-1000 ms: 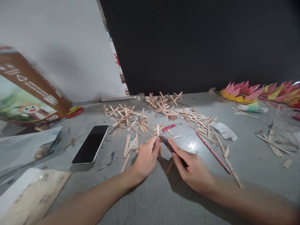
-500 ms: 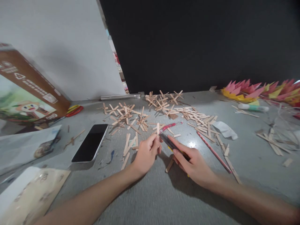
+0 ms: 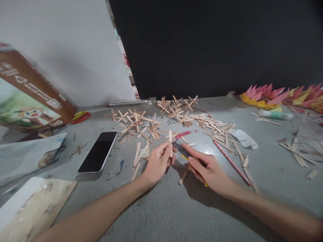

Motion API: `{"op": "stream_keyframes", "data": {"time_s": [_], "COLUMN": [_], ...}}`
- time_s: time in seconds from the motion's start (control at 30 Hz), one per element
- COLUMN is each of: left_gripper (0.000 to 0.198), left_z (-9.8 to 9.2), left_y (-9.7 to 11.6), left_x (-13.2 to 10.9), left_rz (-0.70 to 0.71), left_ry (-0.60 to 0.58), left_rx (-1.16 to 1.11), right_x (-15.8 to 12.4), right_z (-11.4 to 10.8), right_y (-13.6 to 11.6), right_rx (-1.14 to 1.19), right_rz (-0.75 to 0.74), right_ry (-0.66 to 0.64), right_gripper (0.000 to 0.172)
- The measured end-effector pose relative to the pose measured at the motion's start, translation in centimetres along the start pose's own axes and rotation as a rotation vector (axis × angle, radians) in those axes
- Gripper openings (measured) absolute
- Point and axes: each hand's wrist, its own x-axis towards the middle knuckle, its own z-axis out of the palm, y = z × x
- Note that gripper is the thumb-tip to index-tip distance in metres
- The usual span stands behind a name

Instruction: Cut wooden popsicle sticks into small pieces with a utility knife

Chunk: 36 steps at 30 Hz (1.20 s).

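My left hand (image 3: 156, 163) pinches a pale wooden craft stick (image 3: 171, 143) upright just above the grey table (image 3: 166, 208). My right hand (image 3: 207, 168) grips a dark utility knife (image 3: 183, 150) with a yellow end. The knife's tip touches the stick near my left fingertips. A loose stick (image 3: 183, 176) lies on the table under my hands. Behind them are scattered sticks, several glued into crosses (image 3: 136, 122), and a heap of plain sticks (image 3: 214, 127).
A black phone (image 3: 98, 151) lies left of my hands. A red pencil (image 3: 230, 162) and a red pen (image 3: 182, 135) lie nearby. A brown printed box (image 3: 27, 101) stands far left, with papers (image 3: 27, 158) in front. Pink and yellow paper shapes (image 3: 277, 95) and a glue tube (image 3: 275, 115) sit at the back right.
Both hands have shifted slightly away from me with the stick and knife still held together. The stick now stands a little higher in my left fingers.
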Motion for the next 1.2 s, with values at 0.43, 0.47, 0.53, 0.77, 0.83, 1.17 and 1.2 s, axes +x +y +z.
{"op": "stream_keyframes", "data": {"time_s": [0.43, 0.47, 0.53, 0.77, 0.83, 1.17, 1.2], "left_gripper": [0.034, 0.035, 0.035, 0.042, 0.044, 0.038, 0.038], "left_z": [0.0, 0.0, -0.1, 0.0, -0.1, -0.3, -0.3], "left_y": [0.2, 0.1, 0.0, -0.4, -0.4, -0.5, -0.5], "left_x": [0.1, 0.2, 0.2, -0.2, -0.4, -0.6, -0.6], "left_rz": [-0.032, -0.030, -0.027, 0.063, 0.106, 0.184, 0.180], "left_ry": [-0.004, -0.004, -0.005, 0.061, 0.101, 0.093, 0.093], "left_rx": [-0.073, -0.074, -0.072, 0.183, 0.309, 0.497, 0.496], "right_x": [0.2, 0.3, 0.4, 0.1, -0.1, -0.5, -0.5], "right_z": [-0.5, -0.6, -0.7, 0.1, 0.4, 0.8, 0.8], "right_y": [-0.4, -0.4, -0.3, -0.1, -0.1, -0.2, -0.2], "right_rx": [0.009, 0.016, 0.022, -0.180, -0.265, -0.360, -0.354], "right_rz": [0.031, 0.038, 0.048, -0.017, -0.053, -0.097, -0.102], "right_ry": [-0.001, -0.001, -0.001, 0.075, 0.098, 0.124, 0.123], "right_gripper": [0.065, 0.066, 0.067, 0.058, 0.056, 0.055, 0.055]}}
